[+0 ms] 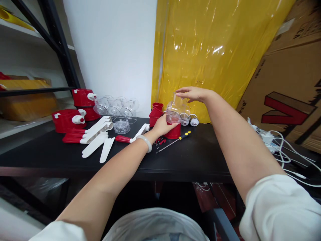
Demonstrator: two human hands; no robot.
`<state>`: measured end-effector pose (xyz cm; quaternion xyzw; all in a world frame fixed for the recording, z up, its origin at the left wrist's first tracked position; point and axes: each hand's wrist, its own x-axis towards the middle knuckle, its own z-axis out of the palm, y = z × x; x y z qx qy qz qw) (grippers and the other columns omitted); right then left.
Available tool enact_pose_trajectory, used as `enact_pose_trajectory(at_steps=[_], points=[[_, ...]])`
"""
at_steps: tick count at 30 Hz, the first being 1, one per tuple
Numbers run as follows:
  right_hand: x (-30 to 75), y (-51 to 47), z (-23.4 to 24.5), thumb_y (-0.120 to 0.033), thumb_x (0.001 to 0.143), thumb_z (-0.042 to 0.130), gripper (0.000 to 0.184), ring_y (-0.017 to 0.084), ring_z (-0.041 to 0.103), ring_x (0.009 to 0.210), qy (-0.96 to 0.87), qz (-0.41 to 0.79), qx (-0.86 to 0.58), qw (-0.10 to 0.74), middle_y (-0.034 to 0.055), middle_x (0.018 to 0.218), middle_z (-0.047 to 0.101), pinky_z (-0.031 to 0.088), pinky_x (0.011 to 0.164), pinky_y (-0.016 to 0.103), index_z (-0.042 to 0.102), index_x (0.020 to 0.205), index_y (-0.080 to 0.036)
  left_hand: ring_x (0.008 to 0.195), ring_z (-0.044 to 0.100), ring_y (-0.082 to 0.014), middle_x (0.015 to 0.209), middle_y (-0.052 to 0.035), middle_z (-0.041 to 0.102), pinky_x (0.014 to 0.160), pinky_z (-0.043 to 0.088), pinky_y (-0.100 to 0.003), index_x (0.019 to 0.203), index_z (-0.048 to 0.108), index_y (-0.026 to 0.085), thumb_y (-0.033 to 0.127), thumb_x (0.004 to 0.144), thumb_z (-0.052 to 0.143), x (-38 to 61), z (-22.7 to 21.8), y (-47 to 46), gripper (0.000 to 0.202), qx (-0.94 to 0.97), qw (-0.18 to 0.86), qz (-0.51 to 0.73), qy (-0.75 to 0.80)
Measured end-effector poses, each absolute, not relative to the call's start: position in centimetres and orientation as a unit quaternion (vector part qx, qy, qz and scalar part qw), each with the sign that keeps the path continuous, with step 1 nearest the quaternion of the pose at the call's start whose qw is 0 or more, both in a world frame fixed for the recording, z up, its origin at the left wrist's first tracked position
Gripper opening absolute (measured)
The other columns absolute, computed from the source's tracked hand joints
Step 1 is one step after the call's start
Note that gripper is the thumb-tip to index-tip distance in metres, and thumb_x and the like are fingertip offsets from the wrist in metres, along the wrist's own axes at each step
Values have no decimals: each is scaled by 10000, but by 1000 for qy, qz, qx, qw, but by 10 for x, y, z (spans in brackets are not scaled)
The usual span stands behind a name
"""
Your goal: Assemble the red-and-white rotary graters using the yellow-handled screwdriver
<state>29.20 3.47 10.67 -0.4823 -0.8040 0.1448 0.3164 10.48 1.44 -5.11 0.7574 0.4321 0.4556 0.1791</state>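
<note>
My left hand [163, 127] is wrapped round the side of a round red housing [173, 131], its thumb across the front and the other fingers hidden behind. A clear plastic cover with an upright feed tube [175, 107] sits over this housing. Above the tube's top, my right hand [192, 93] is open, fingers stretched out and palm down; whether it touches the tube I cannot tell. In front lies a yellow-and-black screwdriver [184, 135]. Small red parts [162, 142] and screws are scattered near my left wrist.
Red hoppers [155, 115] and drum-shaped cutters [194, 120] stand behind. Leftward are white crank handles [96, 129], clear covers [114, 107] and red housings [65, 120]. White cables [278, 144] tangle at the right, by a cardboard box [288, 87]. The black table's front edge [175, 175] faces me.
</note>
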Motion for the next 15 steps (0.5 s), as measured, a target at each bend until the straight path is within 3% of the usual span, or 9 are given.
enact_pose_trajectory(at_steps=[9, 15], points=[[280, 46, 122, -648, 575, 789, 557, 357, 638, 1022, -783, 65, -554, 277, 113, 889, 712, 497, 918, 532, 732, 895, -196, 1066, 640, -293, 1165, -142, 679, 937, 485, -382, 1173, 587, 161, 525, 698, 754, 103, -51, 12, 621, 754, 189, 456, 434], [274, 57, 120, -585, 565, 822, 557, 392, 601, 1102, -781, -11, -543, 309, 116, 841, 707, 432, 995, 562, 731, 943, -186, 1133, 613, -294, 1235, -159, 645, 981, 464, -382, 1254, 535, 154, 548, 681, 761, 104, -55, 14, 732, 748, 168, 474, 434]])
